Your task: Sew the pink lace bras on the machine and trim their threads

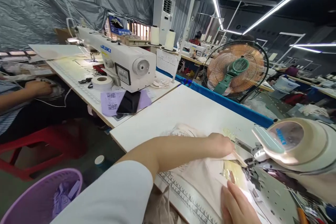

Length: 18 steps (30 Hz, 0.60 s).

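Note:
My left hand (222, 145) reaches across the table, its fingers curled down on the edge of a pale fabric piece (201, 175) beside the sewing machine's needle area. Nearer to me, my right hand (240, 204) has its fingers pressed together on the same fabric. Part of its grip is hidden. The fabric lies partly over a printed ruler strip (187, 197) and runs up to the presser foot. At the right is the rounded head of a JUKI sewing machine (296, 143), its lamp lit. A yellowish patch (233, 171) shows beneath the cloth.
Another JUKI machine (118, 56) stands on the adjoining table, with a phone (129, 102), purple paper (108, 103) and a tape roll (102, 82). A co-worker's hand (39, 88) is at far left. A purple basket (42, 185), red stool (44, 143) and large fan (236, 68) stand around.

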Tool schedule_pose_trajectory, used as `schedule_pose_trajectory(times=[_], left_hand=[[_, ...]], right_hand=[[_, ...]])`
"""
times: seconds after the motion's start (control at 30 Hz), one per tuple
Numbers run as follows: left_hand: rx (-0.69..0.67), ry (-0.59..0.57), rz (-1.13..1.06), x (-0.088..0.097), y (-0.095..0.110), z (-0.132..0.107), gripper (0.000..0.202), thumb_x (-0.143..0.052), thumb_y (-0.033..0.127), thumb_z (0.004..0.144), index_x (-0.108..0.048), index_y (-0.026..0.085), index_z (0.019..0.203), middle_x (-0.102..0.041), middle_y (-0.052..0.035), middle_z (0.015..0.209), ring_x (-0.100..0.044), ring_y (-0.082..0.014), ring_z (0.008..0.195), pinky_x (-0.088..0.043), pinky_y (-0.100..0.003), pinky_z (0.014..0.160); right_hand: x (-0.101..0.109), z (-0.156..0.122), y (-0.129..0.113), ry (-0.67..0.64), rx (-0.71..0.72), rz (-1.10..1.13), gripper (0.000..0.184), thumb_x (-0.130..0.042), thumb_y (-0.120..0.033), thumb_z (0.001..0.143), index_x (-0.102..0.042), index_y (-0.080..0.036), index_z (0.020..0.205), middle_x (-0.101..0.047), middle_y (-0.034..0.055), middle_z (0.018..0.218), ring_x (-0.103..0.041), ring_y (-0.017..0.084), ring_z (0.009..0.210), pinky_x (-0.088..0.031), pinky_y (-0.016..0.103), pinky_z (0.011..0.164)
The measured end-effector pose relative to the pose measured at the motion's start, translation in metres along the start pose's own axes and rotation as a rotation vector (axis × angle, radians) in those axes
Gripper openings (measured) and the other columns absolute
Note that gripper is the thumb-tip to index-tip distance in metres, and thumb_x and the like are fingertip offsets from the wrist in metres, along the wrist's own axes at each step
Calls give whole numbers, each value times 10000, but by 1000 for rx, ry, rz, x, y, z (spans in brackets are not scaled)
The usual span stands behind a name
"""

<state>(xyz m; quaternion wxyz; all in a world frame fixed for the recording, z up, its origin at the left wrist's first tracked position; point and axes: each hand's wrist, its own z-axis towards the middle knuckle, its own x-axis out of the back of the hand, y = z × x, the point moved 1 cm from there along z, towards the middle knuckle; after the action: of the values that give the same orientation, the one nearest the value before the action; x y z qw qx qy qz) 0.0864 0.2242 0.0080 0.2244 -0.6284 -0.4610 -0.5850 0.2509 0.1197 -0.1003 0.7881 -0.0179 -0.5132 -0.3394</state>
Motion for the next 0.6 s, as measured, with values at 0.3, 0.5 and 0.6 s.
schedule_pose_trajectory(times=[0.3, 0.5, 0.6], left_hand=[[-222, 256, 139, 11, 0, 12, 183, -445, 155, 901, -598, 100, 987, -606, -121, 1044, -583, -242, 960, -486, -438, 828], [-740, 312, 109, -42, -14, -10, 334, -420, 169, 885, -550, 156, 1192, -605, -102, 1226, -559, -213, 1088, -452, -331, 927], [-769, 376, 101, -48, -14, -8, 315, -388, 182, 896, -583, 164, 1142, -653, -97, 1137, -581, -219, 1031, -457, -348, 898]], right_hand=[[43, 57, 25, -322, -280, 300, 244, -436, -185, 852, -589, -109, 1026, -569, 152, 1189, -487, 275, 1166, -431, 377, 1000], [41, 46, 36, -274, -312, 342, 245, -398, -211, 876, -608, -102, 940, -618, 140, 990, -527, 257, 1016, -469, 367, 908], [50, 35, 25, -261, -393, 365, 251, -373, -176, 877, -591, -107, 980, -609, 147, 1059, -527, 247, 1028, -477, 368, 895]])
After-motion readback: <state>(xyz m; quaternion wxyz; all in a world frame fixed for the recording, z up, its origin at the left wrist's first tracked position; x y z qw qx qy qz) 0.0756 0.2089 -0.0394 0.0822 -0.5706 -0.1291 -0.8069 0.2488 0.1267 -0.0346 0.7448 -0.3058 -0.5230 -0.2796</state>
